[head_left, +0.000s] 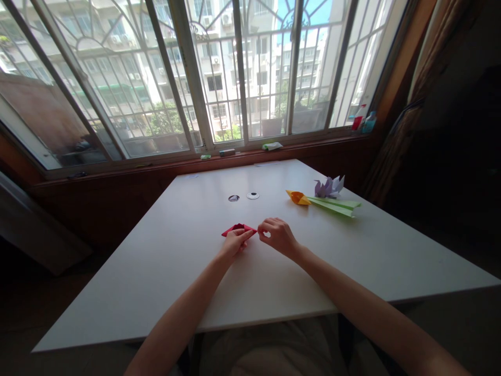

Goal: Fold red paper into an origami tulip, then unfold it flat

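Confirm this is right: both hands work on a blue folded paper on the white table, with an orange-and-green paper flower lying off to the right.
Not quite: the folded paper under the left hand and right hand is red, not blue, as the head view shows. The white table and the orange-and-green paper flower to the right are as stated.

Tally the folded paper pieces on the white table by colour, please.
Red: 1, the red folded paper under the left hand, with the right hand at its tip
Orange: 1, the orange piece
Green: 1, the green piece
Purple: 1, the purple piece
Total: 4
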### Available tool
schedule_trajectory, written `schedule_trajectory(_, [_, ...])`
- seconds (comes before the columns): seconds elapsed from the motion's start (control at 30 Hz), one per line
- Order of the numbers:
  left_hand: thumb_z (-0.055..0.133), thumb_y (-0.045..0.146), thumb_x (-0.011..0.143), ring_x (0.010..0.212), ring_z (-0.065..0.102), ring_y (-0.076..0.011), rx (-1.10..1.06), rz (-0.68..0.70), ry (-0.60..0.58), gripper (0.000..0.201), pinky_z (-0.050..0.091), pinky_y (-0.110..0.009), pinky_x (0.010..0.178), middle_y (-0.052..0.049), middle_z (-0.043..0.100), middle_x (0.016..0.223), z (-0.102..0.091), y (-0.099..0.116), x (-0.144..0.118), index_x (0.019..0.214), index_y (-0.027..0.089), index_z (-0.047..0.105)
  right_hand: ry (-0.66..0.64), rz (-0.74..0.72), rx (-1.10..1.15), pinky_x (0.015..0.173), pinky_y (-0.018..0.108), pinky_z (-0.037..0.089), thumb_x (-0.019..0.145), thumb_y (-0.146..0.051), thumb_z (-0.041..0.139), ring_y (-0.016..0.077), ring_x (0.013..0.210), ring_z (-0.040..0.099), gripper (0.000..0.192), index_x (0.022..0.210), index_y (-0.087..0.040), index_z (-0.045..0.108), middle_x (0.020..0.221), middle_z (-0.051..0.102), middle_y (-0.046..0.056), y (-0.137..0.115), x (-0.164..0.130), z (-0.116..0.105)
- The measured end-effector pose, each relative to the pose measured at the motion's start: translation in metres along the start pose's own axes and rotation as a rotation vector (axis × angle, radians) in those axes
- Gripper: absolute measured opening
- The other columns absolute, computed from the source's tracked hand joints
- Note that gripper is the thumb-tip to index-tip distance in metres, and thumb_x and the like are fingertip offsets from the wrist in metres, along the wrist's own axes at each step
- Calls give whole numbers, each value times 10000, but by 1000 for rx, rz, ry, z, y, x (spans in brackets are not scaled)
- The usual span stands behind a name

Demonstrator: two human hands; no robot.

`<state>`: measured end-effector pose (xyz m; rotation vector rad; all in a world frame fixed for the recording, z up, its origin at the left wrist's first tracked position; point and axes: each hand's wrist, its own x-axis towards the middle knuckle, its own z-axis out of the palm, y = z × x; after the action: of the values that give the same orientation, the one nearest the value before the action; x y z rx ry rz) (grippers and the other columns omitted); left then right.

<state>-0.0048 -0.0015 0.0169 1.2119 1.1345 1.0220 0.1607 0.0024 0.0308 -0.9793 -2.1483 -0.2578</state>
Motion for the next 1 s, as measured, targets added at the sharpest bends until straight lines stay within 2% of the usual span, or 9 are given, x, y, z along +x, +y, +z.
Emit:
schedule_trajectory(0.33, [664, 435, 574, 367, 285, -20, -31, -42, -18, 325, 160, -173, 354, 64, 382, 454, 1, 6, -5, 710, 148, 595, -32, -40, 105, 647, 234, 371, 755, -147, 497, 118, 635, 506, 125, 686, -189, 593, 676, 592, 15, 1, -1, -3])
schedule_trajectory(0.57, [652, 415, 598, 350, 264, -14, -75, -33, -9, 301, 140, -174, 347, 72, 364, 429, 1, 2, -3, 738, 151, 614, -66, -12, 164, 654, 242, 395, 778, -211, 523, 128, 677, 544, 87, 785, -192, 608, 741, 615, 28, 2, -1, -2])
schedule_trajectory(0.67, [639, 430, 609, 338, 259, -17, -65, -31, -13, 310, 134, -181, 342, 70, 364, 421, 1, 1, -2, 736, 149, 614, -57, 39, 182, 644, 237, 400, 792, -241, 516, 124, 671, 553, 111, 778, -198, 616, 736, 621, 26, 1, -1, -1])
schedule_trajectory(0.87, [617, 467, 619, 336, 259, -21, -28, -16, -43, 356, 134, -181, 349, 69, 369, 426, 2, 3, -5, 788, 153, 617, -15, 231, 244, 577, 226, 407, 774, -311, 541, 115, 584, 564, 153, 734, -201, 640, 699, 642, 17, 2, -2, 4])
schedule_trajectory(1.0, [610, 457, 628, 337, 259, -21, -24, 2, -34, 333, 138, -185, 350, 70, 373, 426, 3, 1, -5, 775, 159, 620, 9, 309, 300, 558, 235, 418, 750, -341, 562, 136, 581, 589, 169, 711, -207, 657, 670, 666, 22, 3, -3, 9])
